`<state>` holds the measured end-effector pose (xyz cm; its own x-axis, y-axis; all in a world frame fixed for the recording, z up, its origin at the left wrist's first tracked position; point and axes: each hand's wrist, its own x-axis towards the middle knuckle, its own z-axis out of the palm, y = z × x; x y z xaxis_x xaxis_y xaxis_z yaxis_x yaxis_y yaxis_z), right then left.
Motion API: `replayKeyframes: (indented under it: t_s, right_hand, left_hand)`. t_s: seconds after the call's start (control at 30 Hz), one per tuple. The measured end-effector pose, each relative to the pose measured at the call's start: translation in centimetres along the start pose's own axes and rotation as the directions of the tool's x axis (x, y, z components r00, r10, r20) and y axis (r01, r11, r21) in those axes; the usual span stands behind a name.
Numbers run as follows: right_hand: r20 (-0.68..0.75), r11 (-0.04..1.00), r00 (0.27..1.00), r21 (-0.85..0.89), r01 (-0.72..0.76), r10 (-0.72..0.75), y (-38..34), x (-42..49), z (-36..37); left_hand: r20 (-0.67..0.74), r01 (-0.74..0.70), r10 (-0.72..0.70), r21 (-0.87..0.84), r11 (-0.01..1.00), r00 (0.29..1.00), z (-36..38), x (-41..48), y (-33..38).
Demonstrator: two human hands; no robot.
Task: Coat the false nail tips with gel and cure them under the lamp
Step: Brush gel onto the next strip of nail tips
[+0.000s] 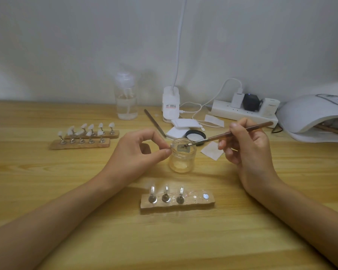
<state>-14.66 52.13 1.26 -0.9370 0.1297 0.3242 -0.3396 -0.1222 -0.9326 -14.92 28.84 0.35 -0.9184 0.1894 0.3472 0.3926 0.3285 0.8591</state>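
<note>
My left hand (139,151) pinches a small nail tip holder (180,148) over the open glass gel jar (181,159) at the table's middle. My right hand (248,147) holds a brown brush (234,133), and its bristle end touches the nail tip above the jar. Close to me lies a wooden base (195,203) with three metal stands bearing clear nail tips (166,193). Two more wooden bases (80,145) with several white tips stand at the left. The white curing lamp (312,115) sits at the far right.
The jar's black lid (195,135) lies behind the jar beside white pads (183,123). A clear pump bottle (126,100), a white desk lamp base (171,106), a power strip (242,114) with plugs and a metal tool (154,121) line the back. A small wipe (212,151) lies under the brush.
</note>
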Motion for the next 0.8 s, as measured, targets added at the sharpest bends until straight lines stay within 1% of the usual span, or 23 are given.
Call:
replayKeyframes:
  t_s: [0.13, 0.23, 0.27, 0.33, 0.4, 0.47, 0.53, 0.7, 0.8]
  right_hand:
    - [-0.087, 1.0, 0.996, -0.017, -0.022, 0.021, -0.6, 0.4, -0.8]
    - [-0.109, 0.999, 0.994, -0.041, -0.013, 0.008, -0.7, 0.6, -1.3]
    - [-0.099, 0.999, 0.995, -0.046, 0.013, -0.018, -0.7, 0.7, -1.3]
    - [-0.025, 0.989, 0.99, -0.065, 0.134, -0.136, -0.9, 0.7, -1.3]
    - [0.098, 0.951, 0.954, -0.1, 0.292, -0.283, -1.1, 0.6, -1.2]
    - [0.179, 0.916, 0.914, -0.11, 0.386, -0.364, -1.1, 0.5, -1.1]
    - [0.192, 0.906, 0.902, -0.103, 0.411, -0.388, -1.2, 0.5, -1.2]
    - [0.182, 0.907, 0.907, -0.122, 0.404, -0.38, -1.4, 0.6, -1.6]
    - [0.2, 0.878, 0.879, -0.13, 0.461, -0.432, -3.0, 1.3, -1.8]
  left_hand:
    - [0.002, -0.006, 0.006, 0.005, 1.0, 1.0, 0.0, 0.0, -0.1]
    - [0.003, -0.006, 0.006, 0.002, 1.0, 1.0, 0.0, 0.0, -0.1]
    - [0.004, -0.007, 0.007, -0.002, 1.0, 1.0, 0.0, 0.0, -0.1]
    - [0.006, -0.009, 0.01, -0.01, 1.0, 1.0, 0.0, 0.0, -0.1]
    - [0.007, -0.013, 0.013, -0.015, 1.0, 1.0, 0.0, -0.1, -0.1]
    - [0.008, -0.015, 0.015, -0.017, 1.0, 1.0, 0.0, -0.1, -0.1]
    - [0.006, -0.018, 0.018, -0.019, 1.0, 1.0, 0.0, -0.1, -0.1]
    - [0.003, -0.027, 0.027, -0.022, 0.999, 1.0, 0.0, -0.1, -0.1]
    - [0.003, -0.033, 0.033, -0.02, 0.999, 0.999, 0.0, -0.2, -0.1]
